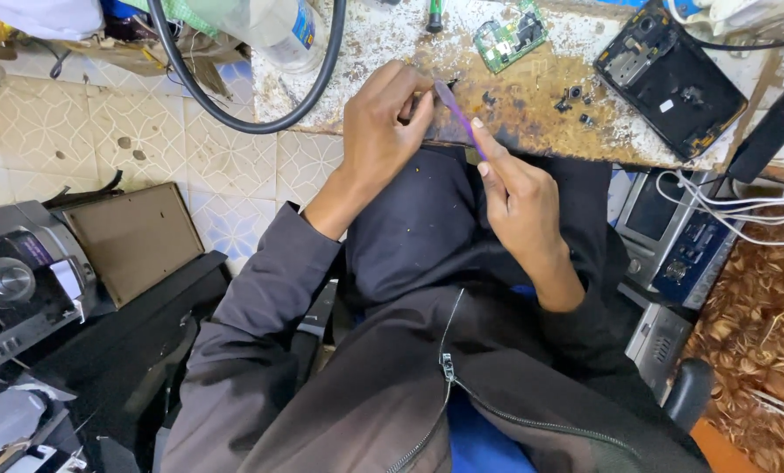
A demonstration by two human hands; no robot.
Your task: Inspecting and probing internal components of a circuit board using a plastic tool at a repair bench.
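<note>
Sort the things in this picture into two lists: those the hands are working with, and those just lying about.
In use:
left hand
right hand
purple tool
small part, hidden in the left fingers

Lying about:
green circuit board
opened phone casing
small black parts
black cable loop
plastic bottle

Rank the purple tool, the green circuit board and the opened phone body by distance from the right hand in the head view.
1. purple tool: held in the right hand.
2. green circuit board: on the bench, straight beyond.
3. opened phone body: far right of the bench.

Two hands [383, 123] [519, 188], one purple tool [460, 116], one circuit board [510, 37].
</note>
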